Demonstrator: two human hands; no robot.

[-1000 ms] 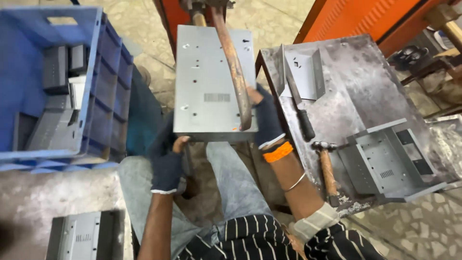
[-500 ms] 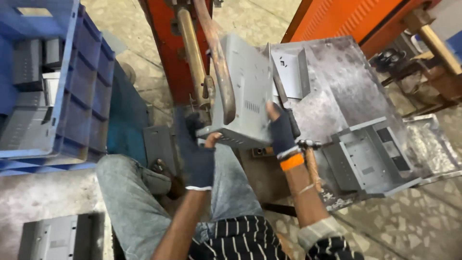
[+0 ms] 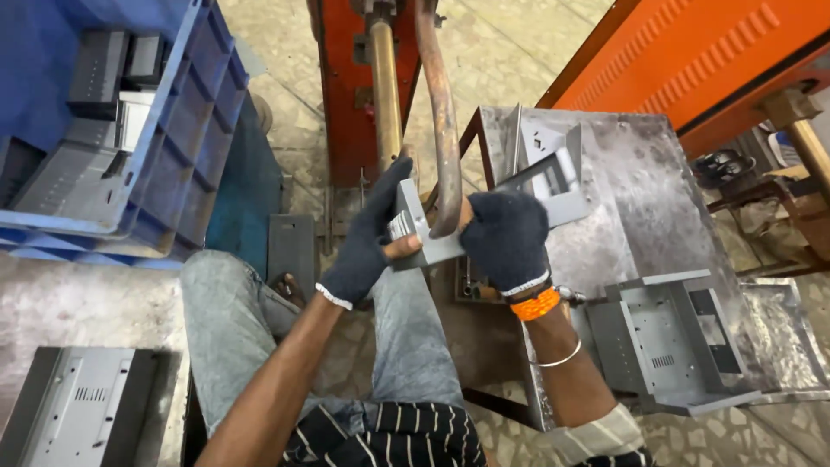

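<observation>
Both gloved hands hold a grey sheet-metal bracket [image 3: 484, 212]: the left hand [image 3: 367, 238] grips its near left end, the right hand [image 3: 506, 238] closes over its middle. The bracket sits tilted against the curved copper welder arm [image 3: 441, 112], beside the steel desk [image 3: 640, 190] carrying another grey metal chassis [image 3: 670, 337].

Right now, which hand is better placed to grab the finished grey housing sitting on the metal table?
The right hand, probably. It grips the grey sheet-metal part on the side nearest the grey housing on the metal table; the left hand would have to cross the rusty curved arm.
</observation>
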